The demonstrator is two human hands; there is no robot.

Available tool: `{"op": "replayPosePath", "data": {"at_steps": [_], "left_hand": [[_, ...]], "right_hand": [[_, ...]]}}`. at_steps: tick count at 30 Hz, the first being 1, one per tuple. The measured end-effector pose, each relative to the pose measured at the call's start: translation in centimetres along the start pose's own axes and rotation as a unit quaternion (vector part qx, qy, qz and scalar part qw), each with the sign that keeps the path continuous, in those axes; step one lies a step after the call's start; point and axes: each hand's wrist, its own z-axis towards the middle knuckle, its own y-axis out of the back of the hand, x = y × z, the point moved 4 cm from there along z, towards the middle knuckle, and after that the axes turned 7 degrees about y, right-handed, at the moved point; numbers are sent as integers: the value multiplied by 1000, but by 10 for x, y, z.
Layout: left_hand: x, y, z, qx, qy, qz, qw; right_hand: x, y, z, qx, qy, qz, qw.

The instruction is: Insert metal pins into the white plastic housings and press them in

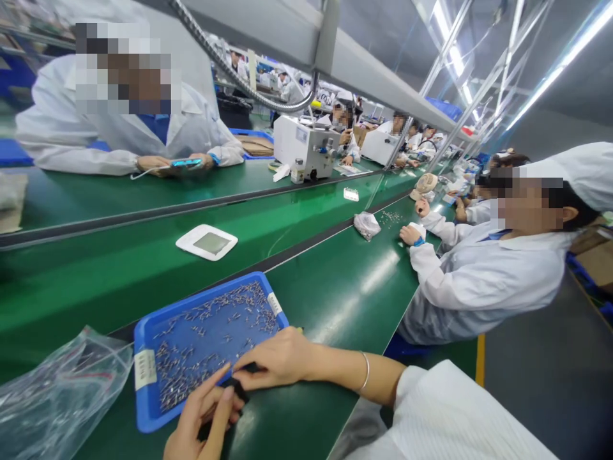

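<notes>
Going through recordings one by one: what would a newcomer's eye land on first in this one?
Probably the shallow blue plastic tray strewn with small silvery metal pieces, in the near foreground on the green tabletop. At its near edge, the person's bare left hand and right hand meet at a small black piece. Beyond the tray, a white rounded device with a grey screen stands out on the glossy green strip.

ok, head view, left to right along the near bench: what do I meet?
Clear plastic bag → blue tray of small metal parts → small plastic bag → scattered small pieces → co-worker's blue wristband.
</notes>
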Motion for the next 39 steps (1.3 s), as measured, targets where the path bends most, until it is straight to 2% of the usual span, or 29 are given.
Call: {"op": "replayPosePath", "data": {"at_steps": [8,12,16,19,22,24,28,30,32,36,39], "left_hand": [[-26,-15,-14,85,-70,58,992],[-33,-17,-16,93,-116,73,986],[-39,-17,-17,88,-151,35,984],[-43,-15,-13,73,-136,-76,985],[-42,-11,-4,34,-92,-191,977],[-42,-9,1,22,-70,-229,971],[-44,-7,4,17,-54,-229,972],[-44,-7,4,17,-52,-224,973],[-44,-7,4,16,-49,-220,974],[-45,-7,5,15,-42,-221,974],[-46,-7,5,15,-40,-218,975]], "right_hand": [[5,20,-9,-94,42,-11,995],[3,23,-10,-87,31,3,996],[-1,28,-11,-53,17,38,998],[-4,39,-12,-4,29,58,998],[-4,49,-12,69,62,83,992],[-2,52,-11,122,86,82,985],[9,39,-13,277,108,38,954],[14,31,-13,330,111,18,937],[17,28,-12,330,113,11,937],[16,32,-9,266,99,9,959],[11,29,-11,286,79,5,955]]}}
